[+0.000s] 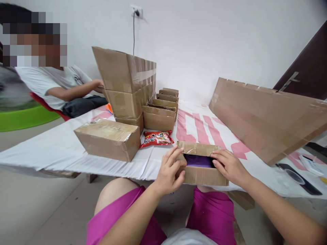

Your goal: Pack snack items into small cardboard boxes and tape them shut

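Note:
A small cardboard box (201, 175) sits at the near edge of the white-covered table (58, 149), its top partly open over a purple packet (199, 160) inside. My left hand (169, 172) grips the box's left end, fingers curled over the flap. My right hand (229, 166) rests on the right end, fingers bent down onto the top flap. A red snack packet (156, 138) lies just behind the box.
A taped closed box (108, 139) lies to the left, a tall stack of boxes (127, 86) and a row of open small boxes (160, 114) behind. A large flat cardboard sheet (265, 117) leans at right. Another person (63, 90) sits at far left. A phone (297, 177) lies at right.

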A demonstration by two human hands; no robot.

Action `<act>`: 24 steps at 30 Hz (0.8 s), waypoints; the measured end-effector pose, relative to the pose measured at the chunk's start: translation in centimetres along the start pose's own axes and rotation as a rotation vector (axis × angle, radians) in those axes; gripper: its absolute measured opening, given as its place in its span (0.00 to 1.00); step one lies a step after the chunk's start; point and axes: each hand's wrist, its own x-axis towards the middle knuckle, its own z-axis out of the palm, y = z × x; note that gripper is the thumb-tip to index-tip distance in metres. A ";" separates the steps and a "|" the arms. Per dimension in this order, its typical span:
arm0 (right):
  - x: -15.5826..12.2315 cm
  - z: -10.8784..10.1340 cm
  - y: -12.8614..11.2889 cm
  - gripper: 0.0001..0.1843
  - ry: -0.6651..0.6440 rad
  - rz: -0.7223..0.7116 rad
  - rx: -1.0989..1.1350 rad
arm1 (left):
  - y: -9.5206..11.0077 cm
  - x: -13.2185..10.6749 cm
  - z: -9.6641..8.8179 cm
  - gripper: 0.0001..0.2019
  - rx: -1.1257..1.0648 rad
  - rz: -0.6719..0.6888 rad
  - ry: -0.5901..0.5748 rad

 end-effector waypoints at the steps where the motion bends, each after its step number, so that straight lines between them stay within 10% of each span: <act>1: -0.1 0.0 -0.1 0.14 0.003 0.006 0.006 | -0.1 0.1 -0.1 0.08 -0.013 0.006 -0.032; 24: 1.4 0.1 0.7 0.15 -0.067 0.216 0.081 | -0.9 0.0 0.5 0.06 -0.065 -0.039 -0.093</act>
